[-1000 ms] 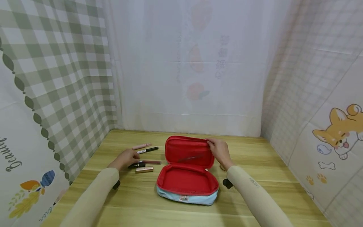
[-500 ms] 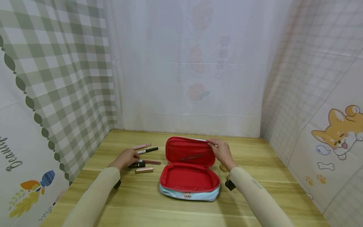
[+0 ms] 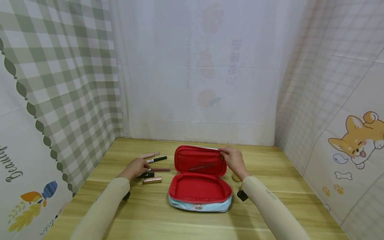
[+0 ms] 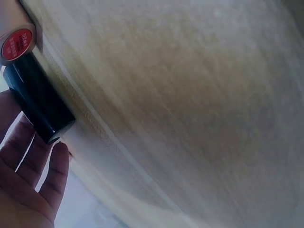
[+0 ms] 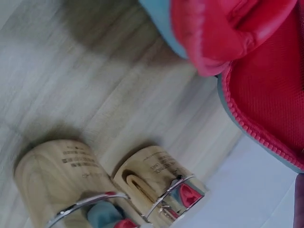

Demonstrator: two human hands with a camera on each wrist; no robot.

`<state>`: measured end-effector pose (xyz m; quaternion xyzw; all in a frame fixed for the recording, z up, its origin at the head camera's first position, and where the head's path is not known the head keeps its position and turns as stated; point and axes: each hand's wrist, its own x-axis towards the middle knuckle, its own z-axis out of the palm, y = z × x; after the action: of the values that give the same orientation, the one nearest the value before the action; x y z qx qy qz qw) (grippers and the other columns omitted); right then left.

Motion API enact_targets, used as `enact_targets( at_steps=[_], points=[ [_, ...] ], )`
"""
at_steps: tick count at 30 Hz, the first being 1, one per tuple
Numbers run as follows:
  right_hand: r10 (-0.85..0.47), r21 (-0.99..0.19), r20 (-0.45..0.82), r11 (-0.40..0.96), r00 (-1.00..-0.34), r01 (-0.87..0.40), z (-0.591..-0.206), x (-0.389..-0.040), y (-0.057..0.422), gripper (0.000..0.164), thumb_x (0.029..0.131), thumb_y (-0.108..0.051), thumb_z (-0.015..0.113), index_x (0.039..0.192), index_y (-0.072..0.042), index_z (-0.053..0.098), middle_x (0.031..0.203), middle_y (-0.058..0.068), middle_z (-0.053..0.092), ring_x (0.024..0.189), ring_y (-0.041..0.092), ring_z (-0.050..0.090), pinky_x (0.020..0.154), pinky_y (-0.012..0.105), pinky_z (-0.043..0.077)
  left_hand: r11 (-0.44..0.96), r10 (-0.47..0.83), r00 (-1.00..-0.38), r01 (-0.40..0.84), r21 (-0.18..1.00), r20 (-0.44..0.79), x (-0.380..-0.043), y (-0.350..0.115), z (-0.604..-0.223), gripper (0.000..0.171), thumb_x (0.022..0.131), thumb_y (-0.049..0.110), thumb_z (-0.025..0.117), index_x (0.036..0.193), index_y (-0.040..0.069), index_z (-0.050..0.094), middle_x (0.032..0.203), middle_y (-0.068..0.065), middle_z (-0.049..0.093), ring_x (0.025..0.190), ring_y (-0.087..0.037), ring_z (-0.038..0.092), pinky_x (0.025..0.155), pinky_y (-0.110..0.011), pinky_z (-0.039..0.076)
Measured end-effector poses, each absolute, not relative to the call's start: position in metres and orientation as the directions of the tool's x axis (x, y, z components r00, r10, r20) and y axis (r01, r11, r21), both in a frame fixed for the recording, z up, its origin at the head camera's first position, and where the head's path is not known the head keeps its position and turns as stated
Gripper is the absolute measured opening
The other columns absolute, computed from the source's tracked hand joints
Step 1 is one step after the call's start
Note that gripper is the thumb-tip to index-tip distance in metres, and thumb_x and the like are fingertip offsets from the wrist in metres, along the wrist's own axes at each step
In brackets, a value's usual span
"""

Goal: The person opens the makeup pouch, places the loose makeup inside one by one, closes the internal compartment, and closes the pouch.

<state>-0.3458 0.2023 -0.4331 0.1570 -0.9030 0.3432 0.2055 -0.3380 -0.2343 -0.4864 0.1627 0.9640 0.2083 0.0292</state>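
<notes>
A light-blue zip pouch (image 3: 200,207) with red lining lies unzipped, its lid raised. My right hand (image 3: 235,162) pinches the lid's upper right corner; in the right wrist view only a sliver of finger shows at the edge. A slim dark stick (image 3: 201,167) sits in the lid's mesh pocket. My left hand (image 3: 136,167) is among the cosmetics, fingertips on the left end of a slim brown lip gloss tube (image 3: 160,170); its thumb is hidden. In the left wrist view, the other fingers are spread beside a black tube (image 4: 40,99) and a red-labelled lipstick (image 4: 17,44).
A pink tube (image 3: 149,155) and a black-and-white pen-like tube (image 3: 157,159) lie behind the left hand. Right of the pouch, two wood-look cylinders (image 5: 61,171) with metal loops stand close together. Curtains rise behind the wooden table (image 3: 270,200).
The pouch has slid slightly right and its lid has tilted a little. My left hand has shifted slightly right, and the lip gloss tube has turned more level. The right hand keeps its hold.
</notes>
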Motion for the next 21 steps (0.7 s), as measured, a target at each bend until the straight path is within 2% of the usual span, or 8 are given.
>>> enact_targets(
  at_steps=[5, 8, 11, 14, 18, 21],
  points=[
    [-0.145, -0.541, 0.459, 0.737, -0.876, -0.406, -0.4356, -0.3451, 0.2026, 0.024, 0.093, -0.002, 0.066, 0.116, 0.003, 0.071, 0.105, 0.02, 0.071, 0.084, 0.029, 0.07, 0.072, 0.044, 0.056, 0.867, 0.293, -0.956, 0.255, 0.428, -0.025, -0.3388, -0.2331, -0.488, 0.013, 0.092, 0.007, 0.07, 0.102, 0.004, 0.077, 0.104, -0.008, 0.072, 0.093, -0.024, 0.066, 0.082, -0.043, 0.054],
    [-0.153, -0.526, 0.448, 0.751, -0.881, -0.399, -0.4355, -0.3454, 0.2026, 0.025, 0.094, -0.003, 0.065, 0.117, 0.005, 0.07, 0.107, 0.022, 0.071, 0.087, 0.031, 0.069, 0.075, 0.045, 0.056, 0.867, 0.29, -0.957, 0.248, 0.432, -0.033, -0.3381, -0.2334, -0.4882, 0.013, 0.092, 0.007, 0.069, 0.102, 0.003, 0.077, 0.103, -0.008, 0.072, 0.092, -0.023, 0.066, 0.081, -0.043, 0.054],
    [-0.159, -0.51, 0.444, 0.764, -0.882, -0.395, -0.4347, -0.3466, 0.2023, 0.024, 0.094, -0.003, 0.065, 0.116, 0.004, 0.071, 0.111, 0.022, 0.07, 0.099, 0.034, 0.067, 0.082, 0.047, 0.054, 0.859, 0.291, -0.957, 0.253, 0.444, -0.018, -0.3368, -0.2344, -0.4881, 0.012, 0.092, 0.006, 0.068, 0.101, 0.004, 0.077, 0.105, -0.009, 0.072, 0.089, -0.021, 0.066, 0.08, -0.042, 0.054],
    [-0.167, -0.5, 0.443, 0.77, -0.881, -0.397, -0.4336, -0.3477, 0.2016, 0.024, 0.094, -0.004, 0.066, 0.115, 0.004, 0.072, 0.112, 0.022, 0.07, 0.103, 0.036, 0.066, 0.085, 0.048, 0.053, 0.845, 0.3, -0.954, 0.278, 0.457, 0.026, -0.3364, -0.2365, -0.4885, 0.012, 0.092, 0.003, 0.068, 0.1, 0.004, 0.076, 0.113, -0.012, 0.069, 0.086, -0.019, 0.063, 0.076, -0.04, 0.053],
    [-0.171, -0.49, 0.441, 0.777, -0.881, -0.396, -0.4325, -0.3484, 0.2012, 0.024, 0.094, -0.005, 0.066, 0.115, 0.003, 0.072, 0.109, 0.021, 0.071, 0.096, 0.034, 0.068, 0.081, 0.047, 0.054, 0.837, 0.314, -0.946, 0.316, 0.447, 0.081, -0.3363, -0.2394, -0.4881, 0.012, 0.091, 0.002, 0.068, 0.098, 0.005, 0.077, 0.113, -0.012, 0.069, 0.082, -0.018, 0.061, 0.073, -0.038, 0.051],
    [-0.174, -0.485, 0.432, 0.783, -0.885, -0.39, -0.4327, -0.3485, 0.2014, 0.024, 0.094, -0.005, 0.065, 0.116, 0.004, 0.071, 0.106, 0.021, 0.071, 0.087, 0.031, 0.069, 0.075, 0.045, 0.055, 0.839, 0.309, -0.947, 0.313, 0.445, 0.085, -0.3353, -0.2406, -0.4872, 0.01, 0.091, 0.004, 0.069, 0.097, 0.007, 0.077, 0.104, -0.009, 0.072, 0.082, -0.018, 0.061, 0.073, -0.039, 0.05]
  ],
)
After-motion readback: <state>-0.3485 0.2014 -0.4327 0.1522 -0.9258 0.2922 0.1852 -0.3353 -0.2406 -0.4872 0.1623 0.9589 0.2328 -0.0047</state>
